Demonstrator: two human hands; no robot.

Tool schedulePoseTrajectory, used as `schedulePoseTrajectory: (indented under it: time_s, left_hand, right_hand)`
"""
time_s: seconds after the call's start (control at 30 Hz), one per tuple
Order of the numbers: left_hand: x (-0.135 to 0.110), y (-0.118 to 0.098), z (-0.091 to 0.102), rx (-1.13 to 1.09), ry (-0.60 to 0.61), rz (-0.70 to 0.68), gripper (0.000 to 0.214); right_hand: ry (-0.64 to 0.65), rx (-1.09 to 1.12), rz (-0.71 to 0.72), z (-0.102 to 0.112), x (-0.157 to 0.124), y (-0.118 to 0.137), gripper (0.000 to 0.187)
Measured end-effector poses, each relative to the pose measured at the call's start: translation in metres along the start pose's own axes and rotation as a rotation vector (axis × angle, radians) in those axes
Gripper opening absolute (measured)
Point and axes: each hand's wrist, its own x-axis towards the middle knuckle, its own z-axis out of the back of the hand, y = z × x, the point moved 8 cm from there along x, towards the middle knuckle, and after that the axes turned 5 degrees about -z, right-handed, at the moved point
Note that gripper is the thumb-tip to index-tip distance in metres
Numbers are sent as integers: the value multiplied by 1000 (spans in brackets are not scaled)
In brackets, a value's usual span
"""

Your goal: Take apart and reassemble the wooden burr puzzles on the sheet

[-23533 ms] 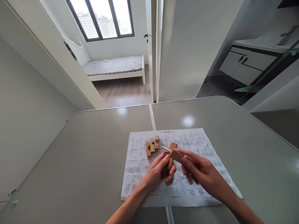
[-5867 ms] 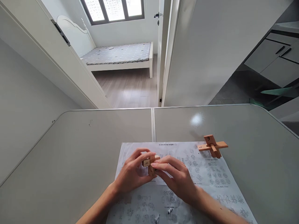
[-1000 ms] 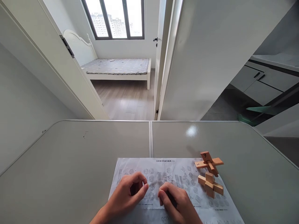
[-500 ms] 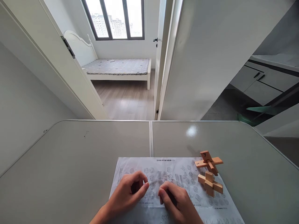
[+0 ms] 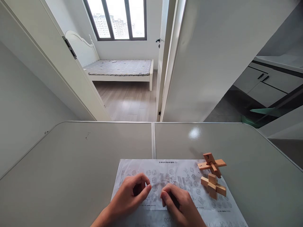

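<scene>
My left hand (image 5: pixel 129 194) rests on a printed paper sheet (image 5: pixel 139 164), fingers curled inward and thumb tip close to the index fingertip. The hollow between them looks bare. Just to the right, my right hand (image 5: pixel 178 201) lies on the same sheet in a loose fist, its thumb against the index finger; nothing shows in it. The hands are apart from each other. Beyond my right hand, a light wooden interlocking puzzle (image 5: pixel 212 186) sits on the sheet. Behind it is a redder wooden puzzle (image 5: pixel 210 164) of crossed pieces with dark marks. Neither hand touches the puzzles.
The grey table (image 5: pixel 71 170) has a seam down its middle and a raised pale rim. Past its far edge, a doorway leads to a bed (image 5: pixel 120 67) under a window (image 5: pixel 115 20). White drawers (image 5: pixel 267 83) stand off to the right.
</scene>
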Motion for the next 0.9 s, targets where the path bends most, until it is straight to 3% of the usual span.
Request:
schedulePoseTrajectory:
  time_s: [0.9]
  left_hand:
    - [0, 0, 0, -4, -2, 3, 23]
  right_hand:
    - [-11, 7, 9, 0, 0, 0, 44]
